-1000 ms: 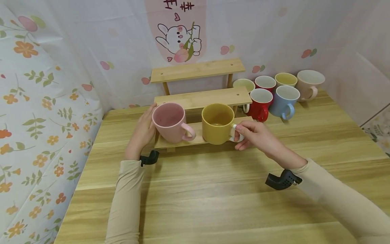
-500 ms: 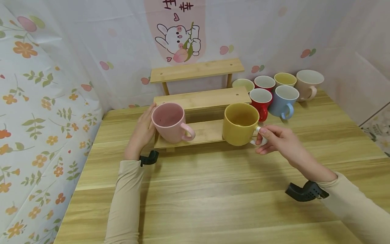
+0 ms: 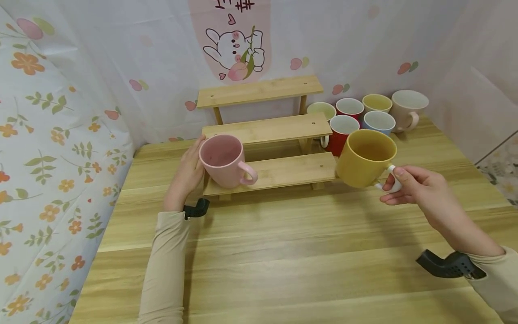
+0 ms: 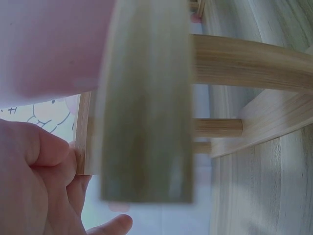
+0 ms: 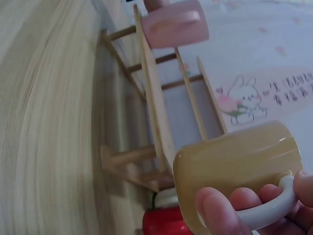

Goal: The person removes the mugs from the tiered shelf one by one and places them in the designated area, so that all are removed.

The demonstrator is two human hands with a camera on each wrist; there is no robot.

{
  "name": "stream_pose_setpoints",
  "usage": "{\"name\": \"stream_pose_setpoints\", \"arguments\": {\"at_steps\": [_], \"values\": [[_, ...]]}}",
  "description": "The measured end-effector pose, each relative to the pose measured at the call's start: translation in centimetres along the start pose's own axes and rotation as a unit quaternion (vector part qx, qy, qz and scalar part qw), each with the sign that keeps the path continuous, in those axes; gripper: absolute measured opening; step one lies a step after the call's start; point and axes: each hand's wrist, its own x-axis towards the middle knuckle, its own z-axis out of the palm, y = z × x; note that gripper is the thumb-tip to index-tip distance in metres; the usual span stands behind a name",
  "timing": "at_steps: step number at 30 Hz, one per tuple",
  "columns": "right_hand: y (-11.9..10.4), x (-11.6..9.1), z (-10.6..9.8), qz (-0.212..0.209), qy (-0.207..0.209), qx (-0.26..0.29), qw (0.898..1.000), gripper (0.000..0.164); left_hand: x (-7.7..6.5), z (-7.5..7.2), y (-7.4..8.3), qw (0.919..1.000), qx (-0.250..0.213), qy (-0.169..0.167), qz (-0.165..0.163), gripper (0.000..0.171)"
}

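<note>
My right hand (image 3: 418, 189) pinches the white handle of a yellow mug (image 3: 364, 159), held in the air just past the right end of the lowest tier of a three-tier wooden shelf (image 3: 295, 171). Seen from the right wrist, the yellow mug (image 5: 234, 166) has the fingers round its handle. A pink mug (image 3: 222, 162) sits on the left end of the lowest tier, its handle facing right. Along the shelf's left end lies my left hand (image 3: 188, 173), beside the pink mug. In the left wrist view its fingers (image 4: 54, 181) touch the end of a shelf board; the fingertips are partly hidden.
Several other mugs stand right of the shelf: a red mug (image 3: 341, 132), a light blue mug (image 3: 378, 122) partly behind the yellow one, and a pale pink mug (image 3: 406, 110) at the far right. A patterned cloth (image 3: 162, 54) hangs behind the wooden table (image 3: 259, 261).
My right hand has carried the yellow mug rightward, from over the middle of the lowest tier to beyond its right end. The left hand and pink mug have stayed in place.
</note>
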Motion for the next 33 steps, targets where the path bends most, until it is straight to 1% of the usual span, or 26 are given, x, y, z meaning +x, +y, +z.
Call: {"name": "stream_pose_setpoints", "arguments": {"at_steps": [1, 4, 7, 10, 17, 24, 33], "values": [[0.2, -0.1, -0.3, 0.005, 0.007, 0.004, 1.000, 0.026, 0.0, 0.0, 0.0, 1.0000, 0.000, 0.000, -0.001, 0.050], [1.0, 0.0, -1.0, 0.006, 0.012, 0.058, 0.998, 0.025, 0.1, 0.0, 0.0, 1.0000, 0.002, -0.003, 0.002, 0.050], [1.8, 0.3, -1.4, 0.013, 0.030, 0.070, 0.997, 0.023, 0.1, 0.0, -0.1, 1.0000, 0.004, -0.005, 0.003, 0.050], [2.6, 0.7, -1.7, 0.023, 0.040, 0.054, 0.997, 0.022, 0.1, 0.0, -0.1, 1.0000, 0.002, -0.002, 0.004, 0.049], [5.0, 2.2, -2.1, 0.019, 0.035, 0.104, 0.994, 0.022, 0.0, -0.2, -0.1, 1.0000, 0.002, -0.005, 0.004, 0.049], [6.0, 3.0, -2.0, 0.026, 0.049, 0.070, 0.996, 0.026, 0.1, 0.0, -0.1, 0.9999, 0.002, -0.006, 0.008, 0.048], [6.7, 3.8, -1.8, 0.026, 0.059, 0.093, 0.994, 0.025, 0.0, 0.2, -0.1, 0.9999, -0.009, 0.006, 0.000, 0.048]]}}
